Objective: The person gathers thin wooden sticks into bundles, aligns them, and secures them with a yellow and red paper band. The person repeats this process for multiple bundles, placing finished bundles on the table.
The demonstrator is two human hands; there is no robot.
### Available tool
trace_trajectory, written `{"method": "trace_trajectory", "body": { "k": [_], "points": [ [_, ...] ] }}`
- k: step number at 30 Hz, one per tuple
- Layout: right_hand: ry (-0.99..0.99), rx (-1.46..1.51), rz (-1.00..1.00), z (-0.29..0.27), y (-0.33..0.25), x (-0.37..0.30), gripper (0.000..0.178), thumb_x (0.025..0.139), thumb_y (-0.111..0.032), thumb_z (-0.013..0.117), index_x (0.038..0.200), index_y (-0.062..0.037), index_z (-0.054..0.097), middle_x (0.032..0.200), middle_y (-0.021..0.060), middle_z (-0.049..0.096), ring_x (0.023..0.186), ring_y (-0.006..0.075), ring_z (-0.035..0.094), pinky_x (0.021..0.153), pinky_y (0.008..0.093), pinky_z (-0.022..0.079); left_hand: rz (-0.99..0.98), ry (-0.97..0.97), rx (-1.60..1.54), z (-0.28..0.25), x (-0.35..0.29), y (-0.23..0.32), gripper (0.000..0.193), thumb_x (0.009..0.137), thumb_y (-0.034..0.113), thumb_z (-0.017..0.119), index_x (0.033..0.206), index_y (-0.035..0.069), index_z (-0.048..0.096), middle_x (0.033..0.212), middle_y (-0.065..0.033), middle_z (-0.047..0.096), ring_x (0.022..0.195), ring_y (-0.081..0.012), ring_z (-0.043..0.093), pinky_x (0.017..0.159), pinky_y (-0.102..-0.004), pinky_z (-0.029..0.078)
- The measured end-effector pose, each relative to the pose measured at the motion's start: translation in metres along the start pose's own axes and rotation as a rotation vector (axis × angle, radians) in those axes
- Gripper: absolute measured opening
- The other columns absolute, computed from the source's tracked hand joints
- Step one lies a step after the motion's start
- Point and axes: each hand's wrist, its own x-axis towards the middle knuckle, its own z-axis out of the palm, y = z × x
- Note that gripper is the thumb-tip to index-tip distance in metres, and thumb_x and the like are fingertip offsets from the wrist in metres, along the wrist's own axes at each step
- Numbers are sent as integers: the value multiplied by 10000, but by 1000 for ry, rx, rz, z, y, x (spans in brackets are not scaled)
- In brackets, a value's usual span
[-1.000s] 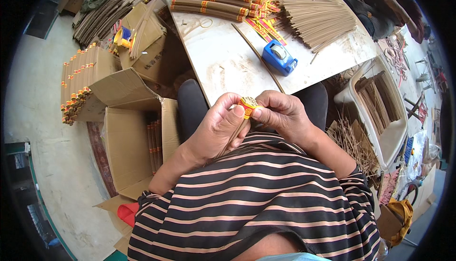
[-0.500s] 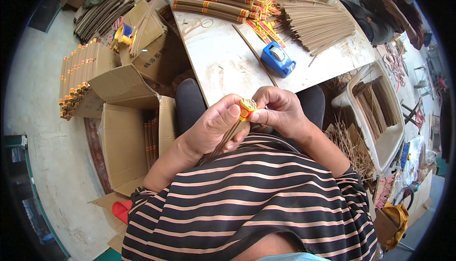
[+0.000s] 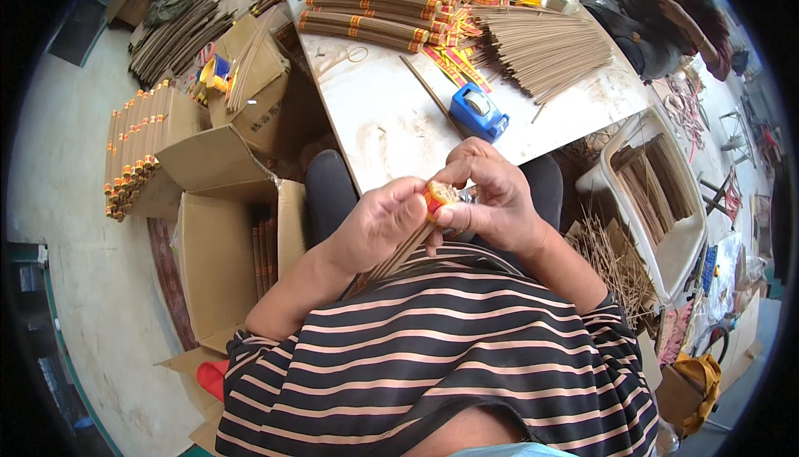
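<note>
A bundle of brown incense sticks (image 3: 398, 259) slants up from my lap, close in front of my striped shirt. My left hand (image 3: 374, 228) is closed round its upper part, with the thumb against a red and yellow paper band (image 3: 432, 201) near the top. My right hand (image 3: 498, 203) pinches the band from the other side, its thumb below and its fingers curled over the stick ends. The pale cut ends show between both hands. The lower end of the bundle is hidden by my left arm and shirt.
Beyond my hands, the white table (image 3: 391, 128) carries a blue tape dispenser (image 3: 480, 113), banded bundles (image 3: 366, 26) and loose sticks (image 3: 545, 49). An open cardboard box (image 3: 218, 240) stands at left. At right is a white tub (image 3: 662, 265) of sticks. Another person's arm (image 3: 678, 16) shows at far right.
The top of the bundle has tipped and shifted slightly down and right. My right fingers have curled further over its end. The whole view has shifted slightly.
</note>
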Motion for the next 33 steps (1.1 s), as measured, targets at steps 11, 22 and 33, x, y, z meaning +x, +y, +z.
{"method": "trace_trajectory", "body": {
  "k": [11, 22, 33],
  "points": [
    [26, -149, -107, -3, -3, -3, 349, 619, -305, 802, 745, -43, 609, 693, 41, 506, 711, 199, 497, 621, 303, 407, -240, -47, -1, 2, 1, 18, 426, 930, 365, 475, 1099, -24, 519, 895, -58, 571, 805, -102, 542, 743, -191, 428],
    [203, 319, 404, -42, 47, 3, 292, 881, -300, 578, 971, -25, 610, 868, -4, 579, 742, 78, 509, 676, 214, 420, -305, 163, -77, -6, 33, 9, 378, 902, 393, 520, 916, 15, 534, 657, -33, 518, 487, -78, 447, 452, -184, 382],
    [-70, -345, 1144, -116, 128, 50, 166, 765, -184, 624, 805, -23, 619, 546, -10, 461, 417, 81, 366, 370, 257, 285, -141, 281, -60, -52, 157, -36, 267, 910, 297, 536, 782, 63, 514, 605, -6, 486, 456, -53, 432, 395, -188, 370]
  ]
}}
